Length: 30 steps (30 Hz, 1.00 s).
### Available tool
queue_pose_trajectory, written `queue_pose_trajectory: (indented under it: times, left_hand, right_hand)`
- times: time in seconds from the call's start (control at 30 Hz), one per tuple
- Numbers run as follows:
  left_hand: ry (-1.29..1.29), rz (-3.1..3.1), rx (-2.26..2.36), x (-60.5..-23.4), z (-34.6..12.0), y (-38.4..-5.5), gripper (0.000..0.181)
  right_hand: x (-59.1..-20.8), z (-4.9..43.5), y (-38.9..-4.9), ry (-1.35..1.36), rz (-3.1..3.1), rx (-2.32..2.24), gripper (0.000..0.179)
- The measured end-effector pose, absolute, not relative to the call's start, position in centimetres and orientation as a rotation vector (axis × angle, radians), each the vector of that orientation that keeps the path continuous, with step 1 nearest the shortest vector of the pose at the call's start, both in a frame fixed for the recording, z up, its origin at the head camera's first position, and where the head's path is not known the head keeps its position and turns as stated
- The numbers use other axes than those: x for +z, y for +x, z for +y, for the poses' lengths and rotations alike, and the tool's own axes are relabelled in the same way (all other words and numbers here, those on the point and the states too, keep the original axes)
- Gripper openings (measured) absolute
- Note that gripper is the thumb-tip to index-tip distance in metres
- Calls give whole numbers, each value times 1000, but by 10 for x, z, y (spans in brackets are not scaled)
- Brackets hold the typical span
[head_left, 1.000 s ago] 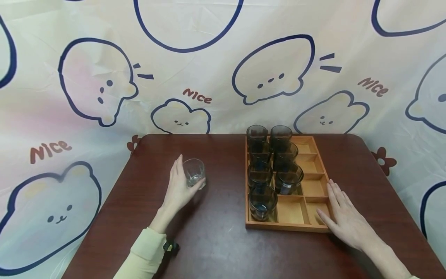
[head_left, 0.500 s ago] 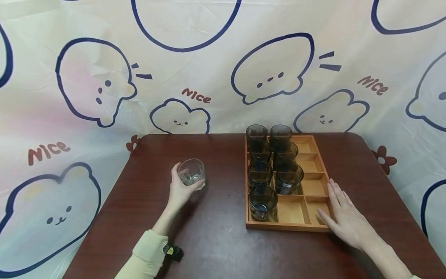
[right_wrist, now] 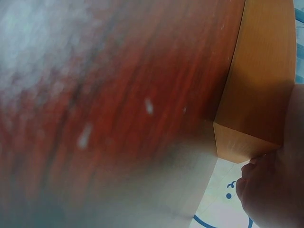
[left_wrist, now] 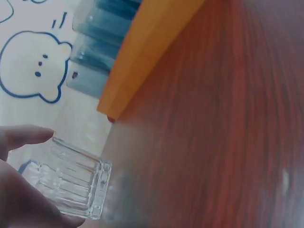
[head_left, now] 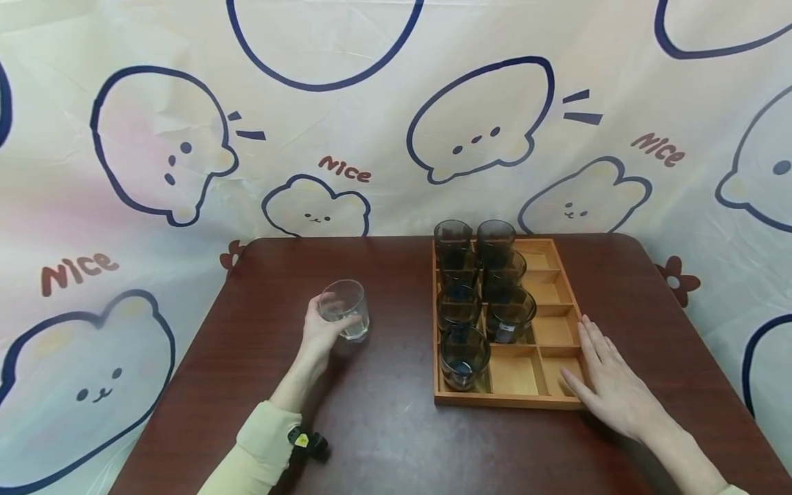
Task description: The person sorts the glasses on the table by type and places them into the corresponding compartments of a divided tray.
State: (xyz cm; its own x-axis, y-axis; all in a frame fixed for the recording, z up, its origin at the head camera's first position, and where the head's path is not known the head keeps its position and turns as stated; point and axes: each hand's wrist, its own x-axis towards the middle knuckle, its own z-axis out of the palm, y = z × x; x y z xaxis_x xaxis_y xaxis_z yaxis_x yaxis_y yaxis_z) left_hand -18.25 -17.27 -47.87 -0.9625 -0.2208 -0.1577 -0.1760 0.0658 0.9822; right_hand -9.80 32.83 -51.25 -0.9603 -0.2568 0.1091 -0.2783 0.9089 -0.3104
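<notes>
My left hand [head_left: 317, 333] grips a clear drinking glass [head_left: 354, 304] from its left side, thumb in front and fingers behind. In the left wrist view the ribbed wall and thick base of the glass [left_wrist: 78, 183] show between thumb and fingers, base close to the tabletop. On the right, my right hand [head_left: 621, 392] lies with straight fingers along the right side of a divided wooden tray [head_left: 507, 400], thumb over its near right corner. Several dark tinted glasses [head_left: 465, 357] stand upright in the tray's left and middle columns. The right wrist view shows only part of the right hand [right_wrist: 263, 190].
The tray stands right of centre on a dark brown wooden table [head_left: 383, 412], its far end near the table's back edge. A cartoon-printed curtain [head_left: 396, 137] hangs behind and at both sides. A small black device [head_left: 317, 447] is at the left wrist.
The fingers of my left hand, stretched out beside the clear glass a second ago, have bent in around it, and the glass has shifted slightly. My right hand stays at the tray.
</notes>
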Motion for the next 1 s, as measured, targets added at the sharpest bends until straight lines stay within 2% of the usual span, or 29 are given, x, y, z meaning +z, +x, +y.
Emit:
queue_pose_trajectory:
  times: [0.5,0.77,1.0]
  left_hand:
    - [179,-2135,-2448,-433,-130,-175,63]
    - [73,-2367,-2373,-410,-117,-168,74]
    - [-65,-2378,-2413,-387,-102,-167,75]
  right_hand:
    - [-513,329,-100,416,-2995,513,98]
    - [-513,330,-100,427,-2996,515,97]
    - [-514,330,-99,433,-2989,509,97]
